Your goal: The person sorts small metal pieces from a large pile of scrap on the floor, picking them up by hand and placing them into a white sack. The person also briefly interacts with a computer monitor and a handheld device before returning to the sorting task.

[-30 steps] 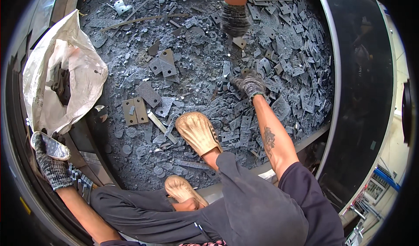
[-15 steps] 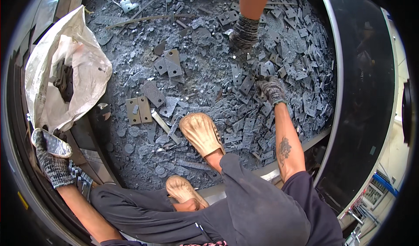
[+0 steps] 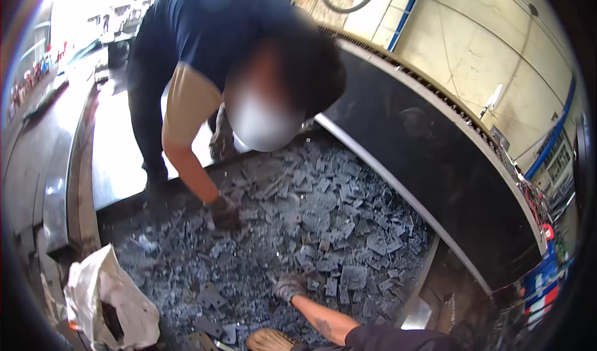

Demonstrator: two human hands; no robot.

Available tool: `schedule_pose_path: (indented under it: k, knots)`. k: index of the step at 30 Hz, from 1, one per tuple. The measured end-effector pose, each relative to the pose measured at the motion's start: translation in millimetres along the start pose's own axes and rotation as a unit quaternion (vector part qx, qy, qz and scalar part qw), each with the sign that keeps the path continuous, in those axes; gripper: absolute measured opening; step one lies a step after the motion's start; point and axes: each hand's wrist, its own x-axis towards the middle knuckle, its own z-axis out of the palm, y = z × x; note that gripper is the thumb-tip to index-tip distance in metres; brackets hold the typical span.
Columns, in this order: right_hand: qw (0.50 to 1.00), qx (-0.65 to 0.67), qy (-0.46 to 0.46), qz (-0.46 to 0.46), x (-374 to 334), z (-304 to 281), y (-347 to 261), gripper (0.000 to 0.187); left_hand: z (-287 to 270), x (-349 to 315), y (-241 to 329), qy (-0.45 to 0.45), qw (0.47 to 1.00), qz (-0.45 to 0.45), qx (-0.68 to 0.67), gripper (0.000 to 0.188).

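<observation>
My right hand [image 3: 290, 287], in a grey knitted glove, is low over a bed of scrap metal pieces [image 3: 354, 276]. Its fingers look curled together at the scrap; what they hold, if anything, is too small and blurred to make out. My left hand is out of view. Around the right hand lie flat grey plates and offcuts, with a holed metal plate [image 3: 210, 295] to its left. A co-worker's dark-gloved hand [image 3: 225, 217] reaches into the same scrap farther off.
A white sack [image 3: 140, 317] with dark pieces inside stands at the lower left. Across the bin a co-worker [image 3: 205, 27] bends over the scrap. A long black panel [image 3: 429, 145] with a pale edge bounds the right side. My tan shoe [image 3: 270, 340] rests at the bottom.
The view has tilted up, bringing the co-worker's body into sight. My left hand, earlier holding a clear-wrapped object beside the sack, has left the picture. My right hand remains low at the scrap.
</observation>
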Motion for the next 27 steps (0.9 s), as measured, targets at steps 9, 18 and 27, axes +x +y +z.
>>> schedule_pose_path:
  k: [9,18,27]
  knots:
    - [0.974,0.12,-0.129,0.142,27,18,23,0.053,-1,1,9,-0.008,0.999,0.006,-0.038,0.031]
    - [0.987,0.125,0.055,0.087,39,46,20,0.054,-28,14,-29,0.047,0.985,0.012,-0.166,0.025]
    - [0.991,0.105,0.076,0.04,42,31,24,0.064,-35,-7,-14,0.101,0.983,-0.027,-0.148,0.03]
